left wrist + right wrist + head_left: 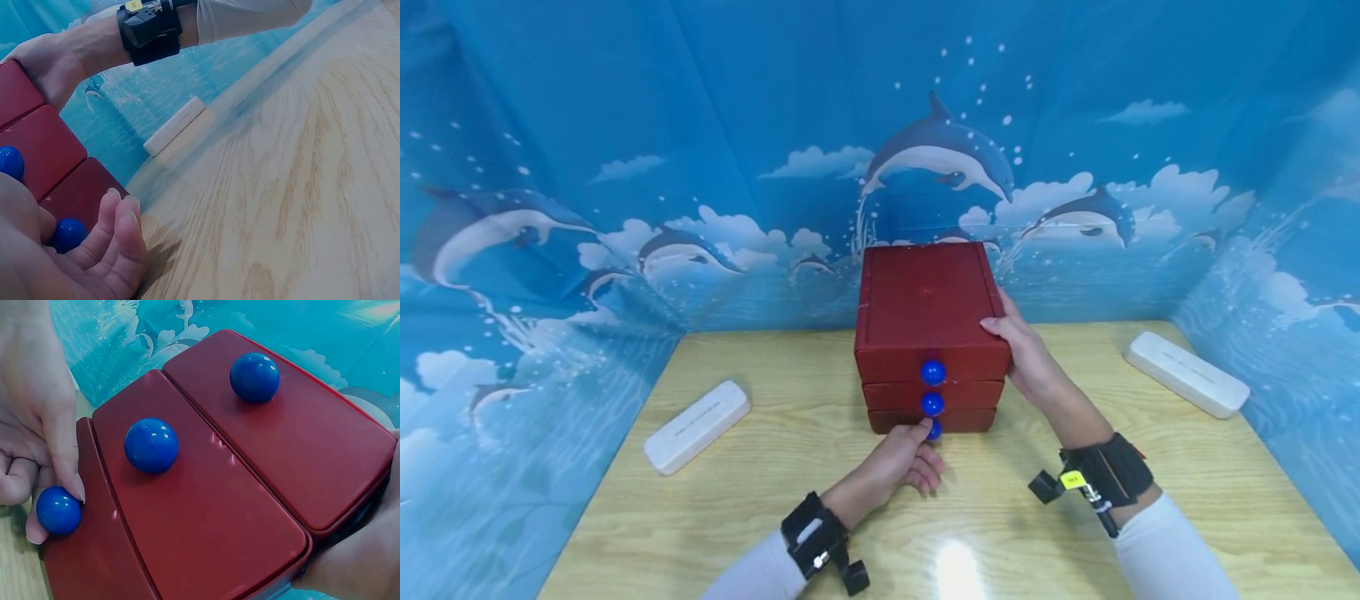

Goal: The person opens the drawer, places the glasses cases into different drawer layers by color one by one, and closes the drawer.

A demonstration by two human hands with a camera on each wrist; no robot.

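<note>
A small dark red chest of drawers (925,300) stands toward the back of the table, its three drawer fronts stacked and flush, each with a round blue knob. My left hand (898,462) is at the lowest drawer, with thumb and index finger pinching the bottom knob (59,510); its other fingers curl loosely below. The middle knob (151,445) and top knob (254,377) are untouched. With my right hand (1026,346) I hold the chest's right side, the thumb over the top edge and the fingers along the side wall, partly hidden.
One white oblong case (697,427) lies on the wooden table (760,500) to the left. Another white case (1187,374) lies at the right. A blue dolphin-print backdrop (760,100) rises behind the chest and along both sides.
</note>
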